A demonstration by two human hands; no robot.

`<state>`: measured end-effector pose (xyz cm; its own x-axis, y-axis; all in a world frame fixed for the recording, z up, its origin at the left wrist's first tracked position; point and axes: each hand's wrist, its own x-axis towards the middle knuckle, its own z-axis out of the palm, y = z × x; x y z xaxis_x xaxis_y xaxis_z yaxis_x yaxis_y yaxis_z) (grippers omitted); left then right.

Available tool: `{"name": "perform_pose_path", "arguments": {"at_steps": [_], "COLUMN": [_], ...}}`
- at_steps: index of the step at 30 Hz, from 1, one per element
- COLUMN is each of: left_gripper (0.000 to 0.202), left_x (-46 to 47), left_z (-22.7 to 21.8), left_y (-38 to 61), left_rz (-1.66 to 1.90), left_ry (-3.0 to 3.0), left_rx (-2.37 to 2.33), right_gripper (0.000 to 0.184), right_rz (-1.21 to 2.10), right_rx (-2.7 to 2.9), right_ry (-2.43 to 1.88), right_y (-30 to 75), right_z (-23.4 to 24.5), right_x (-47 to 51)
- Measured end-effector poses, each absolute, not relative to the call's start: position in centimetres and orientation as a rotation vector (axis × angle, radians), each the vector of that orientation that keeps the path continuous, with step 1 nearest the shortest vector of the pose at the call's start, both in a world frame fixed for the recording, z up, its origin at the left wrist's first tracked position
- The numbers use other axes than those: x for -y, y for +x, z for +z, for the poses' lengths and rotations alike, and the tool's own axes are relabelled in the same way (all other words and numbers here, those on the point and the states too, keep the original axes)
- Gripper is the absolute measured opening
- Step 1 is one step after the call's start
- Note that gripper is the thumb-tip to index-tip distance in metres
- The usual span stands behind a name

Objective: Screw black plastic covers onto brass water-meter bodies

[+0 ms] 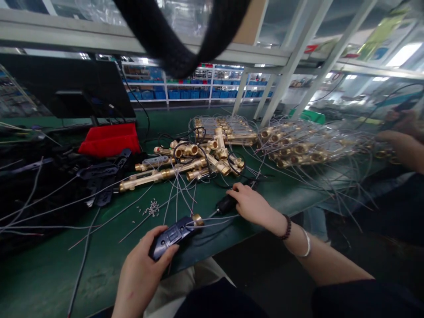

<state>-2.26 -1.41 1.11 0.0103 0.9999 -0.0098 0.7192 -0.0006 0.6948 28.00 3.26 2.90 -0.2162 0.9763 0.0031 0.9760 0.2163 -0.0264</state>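
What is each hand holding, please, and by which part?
The left hand grips the dark housing by its near end, brass fitting pointing away. The right hand touches a black tool; whether it grips cannot be told.

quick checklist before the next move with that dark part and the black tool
1. Left hand grip on the dark housing: fingers wrapped round it, ok.
2. Brass fitting at the housing's far end: present; how well it is seated, cannot tell.
3. Right hand on the black tool: lying over it on the table; firm grip, cannot tell.
4. Grey wires: strewn across the space between the hands, not ok.
5. Small screws: loose heap in sight beyond the left hand, ok.
6. Co-worker's hand: far right, well apart, ok.
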Motion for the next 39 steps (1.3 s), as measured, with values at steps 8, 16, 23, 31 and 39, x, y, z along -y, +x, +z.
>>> {"name": "perform_pose_path", "arguments": {"at_steps": [8, 16, 23, 31, 39], "left_gripper": [0.037, 0.041, 0.039, 0.033, 0.03], "left_x": [1.2, 1.2, 1.3, 1.8, 2.0], "left_z": [1.0, 1.0, 1.1, 1.7, 1.7], "left_y": [-2.2, -2.2, -2.0, -1.5, -1.2], "left_rz": [0.766, 0.7, 0.701, 0.741, 0.778], "left_ry": [1.811, 1.797, 1.798, 1.784, 1.807], "left_rx": [-1.775, -1.737, -1.744, -1.725, -1.661], "right_gripper": [0.026, 0.034, 0.021, 0.01, 0.027], "right_rz": [0.258, 0.756, 1.275, 0.967, 1.046], "right_rx": [1.648, 1.313, 0.853, 1.029, 1.148], "right_ry": [-2.337, -2.066, -1.29, -0.791, -0.53], "right_y": [30.8, 34.3, 31.8, 23.4, 15.6], "right_z": [3.4, 2.4, 5.2, 10.8, 12.0], "right_x": [-2.4, -3.3, -1.0, -1.4, -3.1]}}
